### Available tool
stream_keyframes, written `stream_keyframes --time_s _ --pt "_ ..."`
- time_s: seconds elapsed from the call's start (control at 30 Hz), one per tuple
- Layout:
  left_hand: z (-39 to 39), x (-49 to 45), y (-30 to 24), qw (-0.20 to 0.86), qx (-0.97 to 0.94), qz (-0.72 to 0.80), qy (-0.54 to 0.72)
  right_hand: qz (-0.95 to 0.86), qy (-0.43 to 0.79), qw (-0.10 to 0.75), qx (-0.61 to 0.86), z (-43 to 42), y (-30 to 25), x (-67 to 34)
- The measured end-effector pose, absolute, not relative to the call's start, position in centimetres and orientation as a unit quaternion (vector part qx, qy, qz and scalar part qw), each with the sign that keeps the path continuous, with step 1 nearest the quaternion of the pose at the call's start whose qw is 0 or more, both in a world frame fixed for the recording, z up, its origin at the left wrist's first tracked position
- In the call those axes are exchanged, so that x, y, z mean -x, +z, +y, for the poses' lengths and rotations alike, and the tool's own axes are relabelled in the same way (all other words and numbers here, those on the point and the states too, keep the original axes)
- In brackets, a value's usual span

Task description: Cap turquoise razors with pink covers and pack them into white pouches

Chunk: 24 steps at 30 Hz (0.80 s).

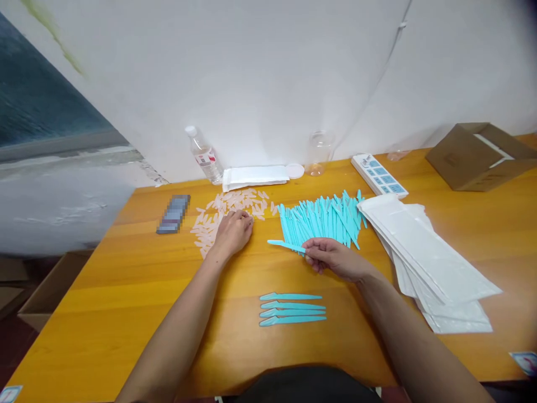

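Between the thumb and fingers of my right hand point(333, 257) is a turquoise eyebrow razor point(287, 245), its head pointing left. It hangs just in front of a dense pile of the same razors point(321, 218). My left hand point(235, 230) rests at the near right edge of scattered small translucent blade covers point(205, 226), fingers curled together. What its fingertips hold, if anything, is hidden. Closer to me, several razors point(292, 321) lie flat in a row, heads to the left, with clear covers seeming to sit over their heads.
White plastic pouches point(436, 257) lie stacked at right, below a power strip point(380, 176). An open cardboard box point(474, 159) stands far right. Along the wall are a bottle point(205, 157), a white packet point(255, 176) and a clear jar point(318, 154). A phone point(173, 214) lies left.
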State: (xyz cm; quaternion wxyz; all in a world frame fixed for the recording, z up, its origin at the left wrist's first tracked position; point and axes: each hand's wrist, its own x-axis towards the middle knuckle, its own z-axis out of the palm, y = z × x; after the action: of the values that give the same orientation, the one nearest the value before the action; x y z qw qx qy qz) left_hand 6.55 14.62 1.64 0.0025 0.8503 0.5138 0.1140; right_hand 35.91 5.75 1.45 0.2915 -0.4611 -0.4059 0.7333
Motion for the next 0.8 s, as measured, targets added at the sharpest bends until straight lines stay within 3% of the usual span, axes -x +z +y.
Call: stream_keyframes --time_s 0.27,0.47,0.67,0.8 --pt "14.4 -6.6 1.8 -0.005 -0.882 0.465 0.075 -0.483 0.7 0.229 0.473 5.7 0.9 -35.8" --pt "14.1 -6.8 2.1 0.067 -0.904 0.413 0.089 -0.515 0.675 0.204 0.487 5.8 1.3 -36.0" --pt "8.6 -6.2 2.0 0.394 -0.742 0.507 0.192 -0.527 0.663 0.191 0.496 5.9 1.1 -36.0" --pt "5.7 -5.9 1.0 0.502 -0.639 0.534 0.233 -0.546 0.66 0.179 0.484 5.7 1.0 -35.7"
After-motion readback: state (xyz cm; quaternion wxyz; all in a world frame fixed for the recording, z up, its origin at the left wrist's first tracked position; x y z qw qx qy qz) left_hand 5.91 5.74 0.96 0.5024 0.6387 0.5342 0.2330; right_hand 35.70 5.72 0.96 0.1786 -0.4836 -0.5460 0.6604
